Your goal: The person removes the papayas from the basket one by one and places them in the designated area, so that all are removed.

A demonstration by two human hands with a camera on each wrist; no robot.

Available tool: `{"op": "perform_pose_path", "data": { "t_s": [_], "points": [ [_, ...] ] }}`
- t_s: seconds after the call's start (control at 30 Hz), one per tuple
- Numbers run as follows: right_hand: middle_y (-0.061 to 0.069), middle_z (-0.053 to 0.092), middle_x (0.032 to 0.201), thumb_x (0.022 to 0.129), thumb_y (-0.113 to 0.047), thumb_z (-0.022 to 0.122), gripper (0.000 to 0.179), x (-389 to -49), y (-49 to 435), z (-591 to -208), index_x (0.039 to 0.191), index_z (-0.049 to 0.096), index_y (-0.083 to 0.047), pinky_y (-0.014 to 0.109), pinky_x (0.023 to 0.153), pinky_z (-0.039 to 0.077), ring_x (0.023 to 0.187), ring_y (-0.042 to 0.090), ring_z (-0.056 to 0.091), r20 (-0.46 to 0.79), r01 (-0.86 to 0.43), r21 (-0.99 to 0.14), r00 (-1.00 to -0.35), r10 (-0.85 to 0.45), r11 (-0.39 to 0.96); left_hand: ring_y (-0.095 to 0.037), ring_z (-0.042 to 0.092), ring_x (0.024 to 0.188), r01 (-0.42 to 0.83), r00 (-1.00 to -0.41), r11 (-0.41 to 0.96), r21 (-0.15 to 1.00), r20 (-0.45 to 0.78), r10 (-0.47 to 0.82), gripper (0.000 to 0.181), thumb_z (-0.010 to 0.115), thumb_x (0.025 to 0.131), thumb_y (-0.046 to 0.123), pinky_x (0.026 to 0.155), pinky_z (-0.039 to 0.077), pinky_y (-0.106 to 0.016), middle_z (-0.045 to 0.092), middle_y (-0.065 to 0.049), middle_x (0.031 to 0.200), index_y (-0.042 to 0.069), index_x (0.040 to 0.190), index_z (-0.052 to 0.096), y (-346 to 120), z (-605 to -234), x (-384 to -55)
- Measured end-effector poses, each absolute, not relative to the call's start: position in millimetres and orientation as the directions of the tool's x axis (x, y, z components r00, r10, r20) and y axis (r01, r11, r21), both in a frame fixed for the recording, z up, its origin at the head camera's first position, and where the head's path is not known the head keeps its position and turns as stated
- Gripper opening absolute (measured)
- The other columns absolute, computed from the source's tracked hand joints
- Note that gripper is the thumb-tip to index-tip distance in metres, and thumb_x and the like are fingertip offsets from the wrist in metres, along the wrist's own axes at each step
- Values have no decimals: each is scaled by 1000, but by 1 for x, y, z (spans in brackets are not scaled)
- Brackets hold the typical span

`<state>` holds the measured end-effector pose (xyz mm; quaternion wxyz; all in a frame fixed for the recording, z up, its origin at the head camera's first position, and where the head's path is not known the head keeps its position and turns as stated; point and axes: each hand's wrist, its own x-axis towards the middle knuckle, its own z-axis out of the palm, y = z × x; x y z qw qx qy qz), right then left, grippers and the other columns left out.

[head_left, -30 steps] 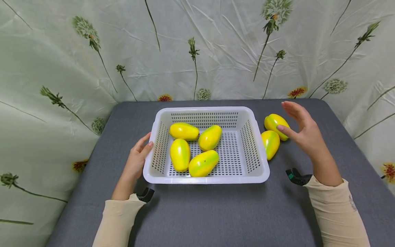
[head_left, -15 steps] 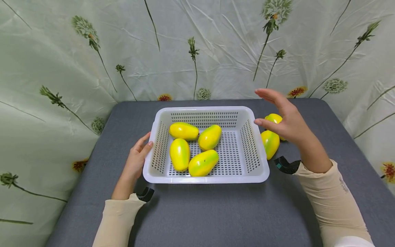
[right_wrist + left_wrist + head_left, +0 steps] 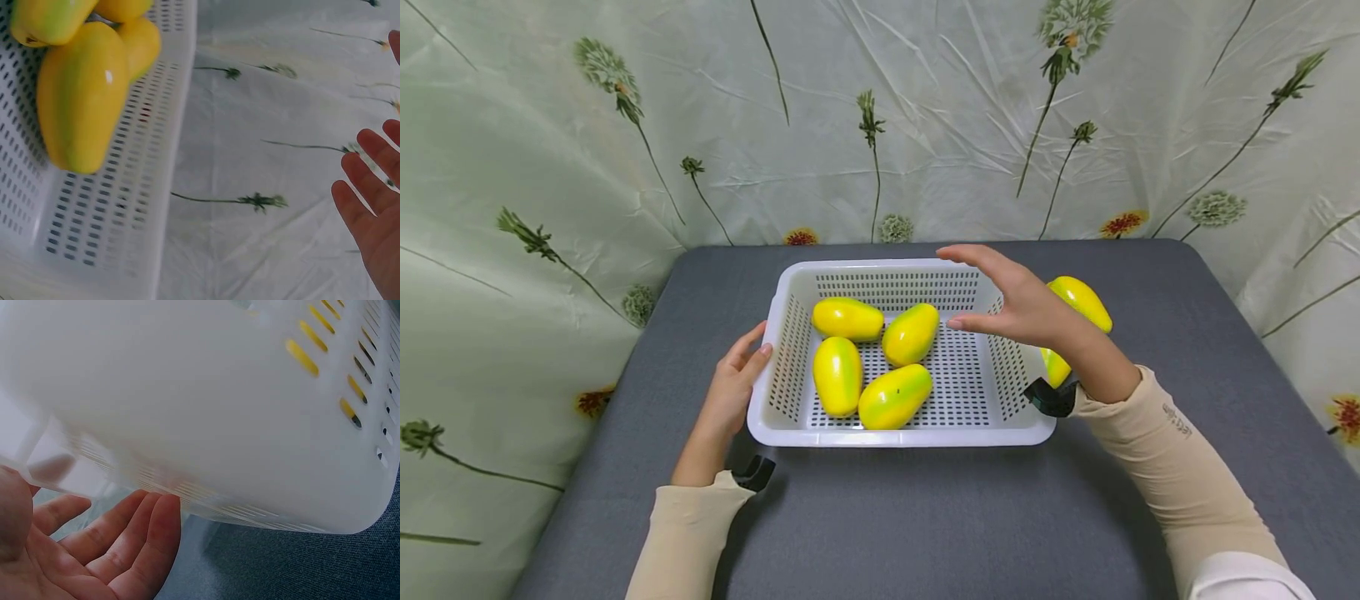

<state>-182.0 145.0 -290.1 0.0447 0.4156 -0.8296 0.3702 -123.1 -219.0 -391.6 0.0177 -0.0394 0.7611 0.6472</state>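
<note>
A white perforated plastic basket (image 3: 902,437) stands mid-table with several yellow-green mangoes inside, among them one mango (image 3: 895,397) near its front wall. My left hand (image 3: 733,379) holds the basket's left rim, the thumb over it; in the left wrist view its fingers (image 3: 164,528) touch the outer side. Above the basket's right part hovers my right hand (image 3: 1018,304), thumb and fingers spread apart, nothing between them. Beyond the right wall lie two more mangoes: a far one (image 3: 1084,302) and a near one (image 3: 1056,368), both partly covered by my right hand and forearm.
A grey cloth covers the table (image 3: 910,517). Behind it hangs a pale curtain (image 3: 940,175) printed with flowers. Black straps with wrist cameras (image 3: 1051,398) sit at both wrists, the right one close to the basket's right rim.
My right hand has moved left from above the two loose mangoes to over the basket, fingers still spread. The left hand, the basket and the mangoes inside have stayed put.
</note>
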Motion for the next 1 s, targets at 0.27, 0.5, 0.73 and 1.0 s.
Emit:
{"op": "perform_pose_path", "data": {
  "t_s": [0.27,0.5,0.73,1.0],
  "points": [
    [7,39,136,74,-30,74,76,-188,129,-307,135,36,-7,43,99,30,124,21,34,217,-673,-628,-634,-742,391,-19,61,84,-70,-997,174,982,-63,-46,51,49,93,32,63,52,-37,48,-21,116,21,140,33,-225,-407,-128],
    [4,38,137,74,-33,74,76,-192,116,-324,135,37,-9,44,99,29,124,22,33,91,-611,-686,-612,-786,395,-19,61,84,-45,-998,153,987,-40,-39,49,48,94,27,63,53,-36,48,-22,112,18,140,33,-223,-404,-127],
    [5,39,136,75,-26,74,72,-194,102,-340,135,37,-9,46,96,33,118,27,40,4,-572,-738,-534,-845,358,-20,61,84,-40,-999,163,986,-35,-29,48,45,95,20,63,53,-34,48,-25,112,10,140,31,-215,-388,-120],
    [4,39,136,75,-22,74,72,-193,92,-352,135,37,-10,42,98,32,120,24,39,-113,-501,-785,-461,-880,363,-19,61,85,-50,-999,159,986,-46,-28,49,46,95,22,64,52,-33,47,-25,114,11,140,31,-214,-385,-119]
  ]
}}
